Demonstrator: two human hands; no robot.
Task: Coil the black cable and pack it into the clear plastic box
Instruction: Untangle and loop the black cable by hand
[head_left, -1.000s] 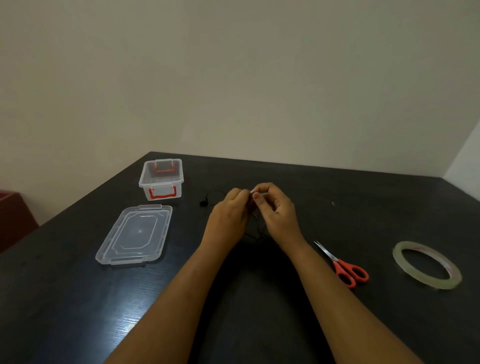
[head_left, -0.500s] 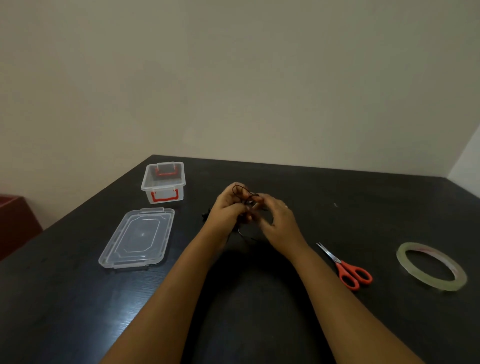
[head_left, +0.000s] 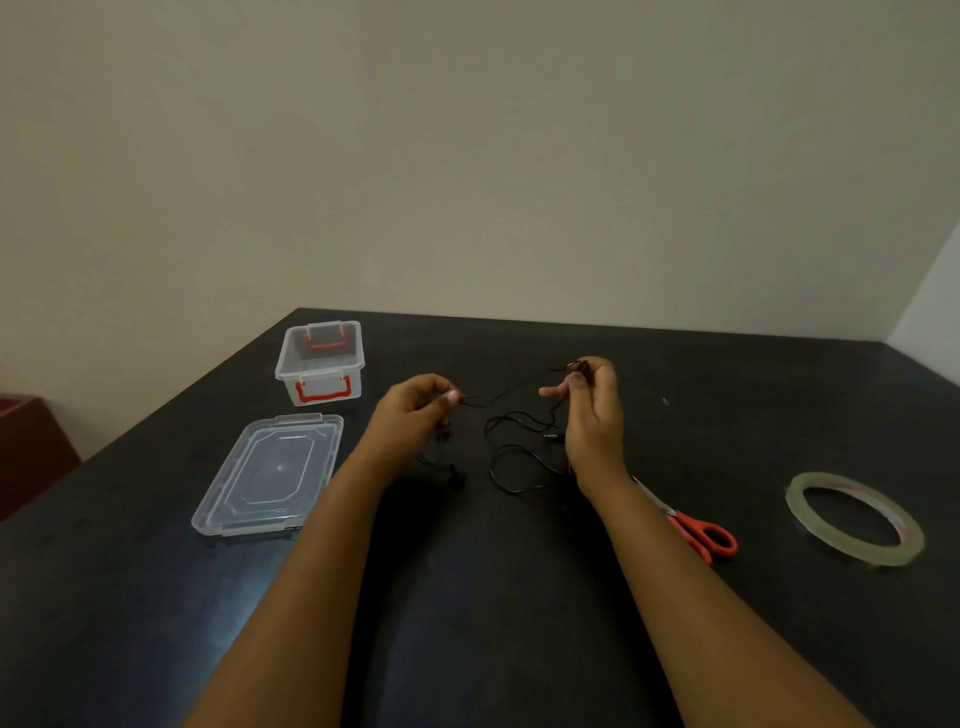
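Item: thin black cable (head_left: 511, 415), strung between your hands, slack looping onto the dark counter (head_left: 519, 649). Left hand (head_left: 415, 415) pinches one end; right hand (head_left: 592, 410) pinches gathered loops. Small clear plastic box (head_left: 319, 364), lidless, lies beyond your nearer left hand.

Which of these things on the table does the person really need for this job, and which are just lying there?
Needed: thin black cable, held by left hand and right hand; clear plastic box with red handles; its flat clear lid.

Lying about: orange-handled scissors; roll of clear tape.
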